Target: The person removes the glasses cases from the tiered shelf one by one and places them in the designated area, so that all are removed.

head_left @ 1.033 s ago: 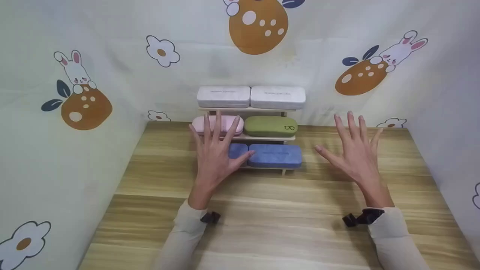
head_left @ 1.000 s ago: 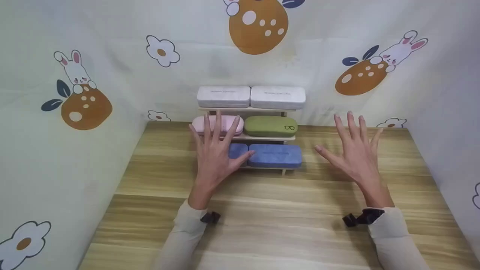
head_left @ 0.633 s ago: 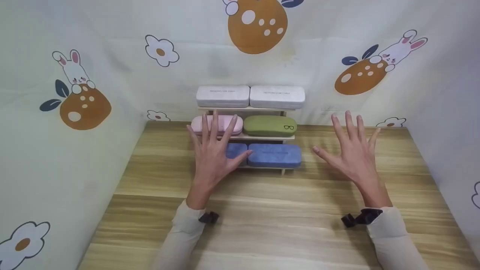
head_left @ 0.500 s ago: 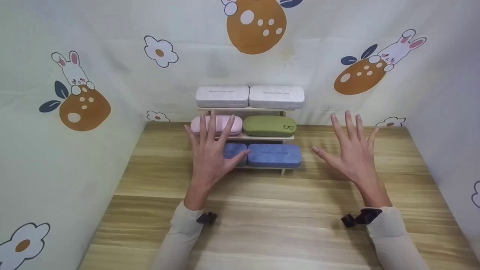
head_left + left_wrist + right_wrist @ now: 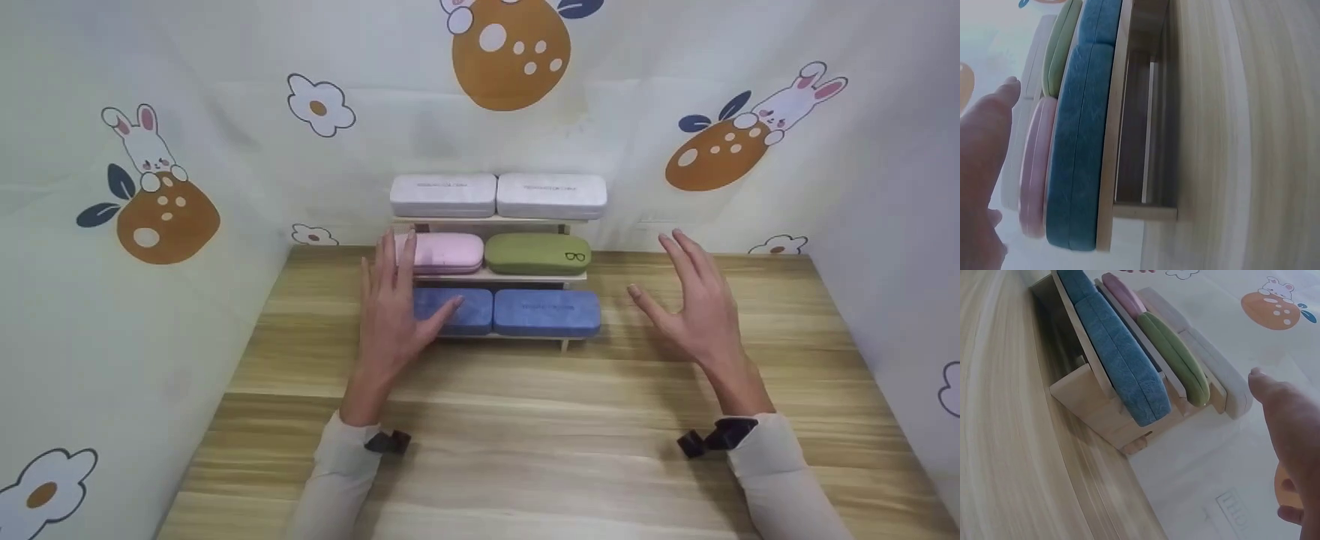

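Note:
A three-tier wooden rack (image 5: 1095,402) carries glasses cases in pairs. On the top tier are two white cases, the left one (image 5: 442,196) and the right one (image 5: 552,196). The middle tier bears a pink case (image 5: 452,253) beside a green case (image 5: 537,253) with a glasses print. Two blue cases, left (image 5: 469,311) and right (image 5: 547,313), lie on the lowest tier. My left hand (image 5: 390,319) hovers before the rack's left end, fingers extended, hiding part of the pink and left blue cases. To the rack's right, my right hand (image 5: 701,315) is held up with fingers extended, holding nothing.
The rack stands at the back of a wood-grain table (image 5: 525,442), close to a printed wall covering (image 5: 420,112). Similar covering rises at the left and right sides. Each wrist wears a small black camera mount, the left (image 5: 388,442) and the right (image 5: 720,437).
My left hand has moved left and turned, uncovering more of the pink and left blue cases. My right hand has turned with its fingers closer together. The cases stay put.

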`<act>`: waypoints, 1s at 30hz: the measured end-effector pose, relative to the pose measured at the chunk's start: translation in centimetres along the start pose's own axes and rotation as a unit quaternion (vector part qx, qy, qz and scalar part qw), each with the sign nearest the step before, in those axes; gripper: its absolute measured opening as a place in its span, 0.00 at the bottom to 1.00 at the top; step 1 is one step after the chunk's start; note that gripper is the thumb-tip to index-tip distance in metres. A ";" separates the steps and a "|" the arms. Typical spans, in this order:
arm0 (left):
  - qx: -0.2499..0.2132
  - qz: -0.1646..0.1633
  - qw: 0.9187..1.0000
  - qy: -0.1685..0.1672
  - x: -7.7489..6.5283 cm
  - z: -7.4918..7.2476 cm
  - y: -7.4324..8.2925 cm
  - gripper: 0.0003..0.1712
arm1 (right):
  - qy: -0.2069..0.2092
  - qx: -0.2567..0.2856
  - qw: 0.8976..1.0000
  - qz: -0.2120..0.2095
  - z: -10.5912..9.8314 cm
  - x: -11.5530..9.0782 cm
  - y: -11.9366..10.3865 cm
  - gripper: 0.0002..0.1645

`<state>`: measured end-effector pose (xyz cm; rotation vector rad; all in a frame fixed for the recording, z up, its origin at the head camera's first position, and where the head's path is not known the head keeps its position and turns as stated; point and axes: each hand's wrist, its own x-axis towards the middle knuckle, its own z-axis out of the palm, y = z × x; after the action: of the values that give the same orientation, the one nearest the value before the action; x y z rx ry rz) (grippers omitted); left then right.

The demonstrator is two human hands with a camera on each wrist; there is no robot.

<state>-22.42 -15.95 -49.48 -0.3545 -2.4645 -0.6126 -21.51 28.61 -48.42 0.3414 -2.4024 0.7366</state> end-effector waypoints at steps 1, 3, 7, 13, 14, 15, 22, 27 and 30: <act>-0.020 -0.011 1.000 -0.004 -0.1 -0.1 -0.2 0.67 | 0.004 0.008 1.000 -0.002 0.1 0.0 -0.1 0.49; -0.062 -0.035 0.997 -0.013 -0.3 -0.2 -0.7 0.67 | 0.004 0.021 1.000 -0.001 0.3 -0.1 -0.2 0.47; -0.142 -0.085 0.986 -0.031 -1.0 -0.3 -1.8 0.68 | -0.005 0.038 0.999 -0.001 0.7 -0.3 -0.5 0.43; -0.218 -0.125 0.967 -0.044 -1.8 -0.4 -3.9 0.70 | -0.035 0.059 0.998 -0.002 1.3 -0.8 -0.7 0.41; -0.235 -0.128 0.962 -0.047 -1.9 -0.4 -4.2 0.70 | -0.042 0.062 0.997 0.000 1.4 -0.9 -0.8 0.41; -0.251 -0.132 0.958 -0.051 -2.0 -0.4 -4.5 0.70 | -0.049 0.066 0.997 0.002 1.5 -1.0 -0.8 0.40; -0.333 -0.165 0.924 -0.088 -3.0 0.0 -6.0 0.68 | -0.081 0.095 0.992 -0.009 2.2 -1.3 -1.1 0.35; -0.372 -0.176 0.906 -0.097 -3.6 0.3 -6.9 0.63 | -0.116 0.134 0.984 0.005 3.0 -1.4 -1.4 0.37; -0.378 -0.189 0.899 -0.116 -4.0 0.3 -7.2 0.60 | -0.137 0.157 0.978 0.015 3.4 -1.6 -1.6 0.40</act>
<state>-22.08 -22.44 -54.58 -0.2403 -2.4257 -1.7993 -21.20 25.43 -50.99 0.5674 -2.5483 1.1525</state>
